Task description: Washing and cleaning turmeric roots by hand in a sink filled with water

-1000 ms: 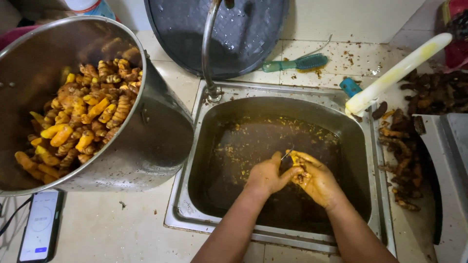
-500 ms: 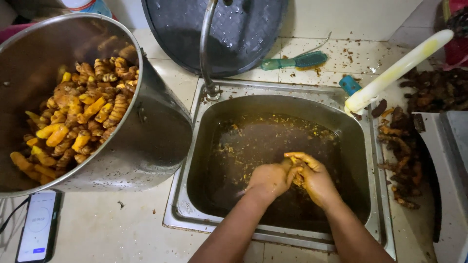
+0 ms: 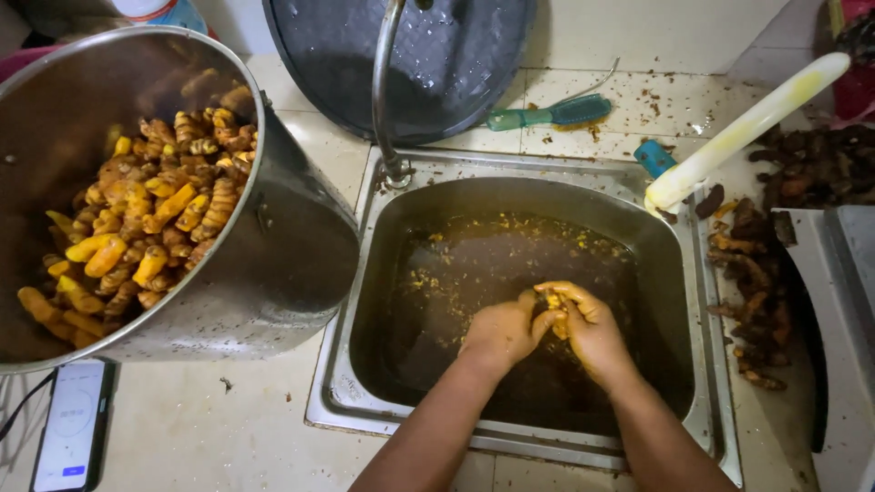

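Note:
My left hand [image 3: 503,330] and my right hand [image 3: 591,326] are together over the steel sink [image 3: 401,273], which holds muddy brown water with yellow bits floating. Between the fingers of both hands sits a small yellow turmeric root [image 3: 552,301]; both hands grip it, just above the water. Both hands are stained orange-yellow.
A big steel pot [image 3: 301,255] of peeled yellow turmeric roots [image 3: 146,237] stands left of the sink. Unpeeled brown roots [image 3: 752,282] lie along the sink's right side. A tap [image 3: 383,91], a dark round pan [image 3: 437,55], a green brush [image 3: 547,115], a white handle [image 3: 747,128] and a phone [image 3: 71,428] surround it.
Both hands stay pressed together on the root and have shifted slightly toward the sink's middle while rubbing it. The view has tilted a little.

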